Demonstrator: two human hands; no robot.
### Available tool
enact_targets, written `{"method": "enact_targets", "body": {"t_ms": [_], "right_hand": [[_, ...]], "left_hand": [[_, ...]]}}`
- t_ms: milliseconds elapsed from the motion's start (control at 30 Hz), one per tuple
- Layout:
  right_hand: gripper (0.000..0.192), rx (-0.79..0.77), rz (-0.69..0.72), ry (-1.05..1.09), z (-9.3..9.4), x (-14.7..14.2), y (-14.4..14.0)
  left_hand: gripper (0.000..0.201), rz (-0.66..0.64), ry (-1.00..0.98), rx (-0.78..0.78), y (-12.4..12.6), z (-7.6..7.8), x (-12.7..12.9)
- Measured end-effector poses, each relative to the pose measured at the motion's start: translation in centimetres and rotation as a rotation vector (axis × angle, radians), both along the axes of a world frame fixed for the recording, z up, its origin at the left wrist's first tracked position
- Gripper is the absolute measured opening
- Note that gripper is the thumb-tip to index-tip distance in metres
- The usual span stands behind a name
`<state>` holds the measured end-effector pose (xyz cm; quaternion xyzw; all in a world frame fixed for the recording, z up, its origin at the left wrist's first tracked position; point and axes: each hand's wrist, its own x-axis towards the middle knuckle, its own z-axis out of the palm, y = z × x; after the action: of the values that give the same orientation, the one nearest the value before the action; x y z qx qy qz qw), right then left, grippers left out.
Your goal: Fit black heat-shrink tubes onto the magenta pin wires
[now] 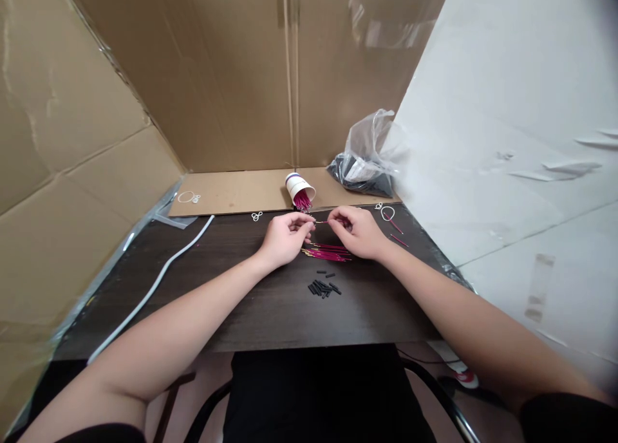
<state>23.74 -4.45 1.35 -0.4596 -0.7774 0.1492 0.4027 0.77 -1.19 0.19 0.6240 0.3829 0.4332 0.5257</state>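
Between my two hands a short, thin red wire [324, 222] with a gold-coloured end spans from fingertip to fingertip. My left hand [288, 239] is closed in a pinch at the gold end. Its other end sits in the closed fingertips of my right hand [358, 231]. Just below them, a row of similar red wires [328, 255] lies on the dark table, gold ends to the left. Nearer to me is a small pile of short black tubes [324, 289]. Behind my hands a tipped paper cup [296, 185] spills more red wires [302, 201] from its mouth.
A clear plastic bag [364, 166] of dark pieces rests on a cardboard strip [232, 192] at the back. A pale cable [154, 285] runs along the left. White rings [387, 213] and loose red wires [399, 240] lie at right. Cardboard walls [203, 76] enclose the table.
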Motion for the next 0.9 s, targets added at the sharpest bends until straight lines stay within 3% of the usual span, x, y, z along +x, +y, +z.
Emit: {"method": "enact_targets", "body": {"t_ms": [333,900], "right_hand": [[0.012,0.12,0.043,-0.117,0.51,0.22,-0.28],[0.014,0.105,0.088,-0.097,0.39,-0.28,-0.58]], "left_hand": [[0.018,-0.016,0.197,0.253,-0.51,-0.13,-0.38],[0.019,-0.044,0.189,0.254,-0.96,-0.03,-0.2]]}}
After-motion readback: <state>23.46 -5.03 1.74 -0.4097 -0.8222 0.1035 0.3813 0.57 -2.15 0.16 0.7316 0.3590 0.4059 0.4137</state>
